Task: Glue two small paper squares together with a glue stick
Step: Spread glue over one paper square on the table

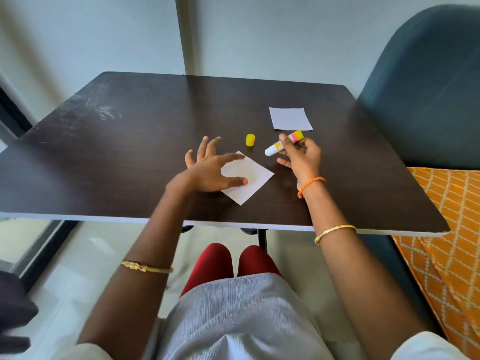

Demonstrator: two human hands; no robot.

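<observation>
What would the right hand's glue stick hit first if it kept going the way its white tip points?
Probably the near paper square: the glue stick in the right hand points down-left, passing in front of the yellow cap, though depth is unclear.

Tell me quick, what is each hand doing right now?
Left hand: open, fingers spread, thumb resting on the near paper.
Right hand: holding the uncapped glue stick.

Left hand (207, 172) spread flat; right hand (298, 154) curled, gripping.
</observation>
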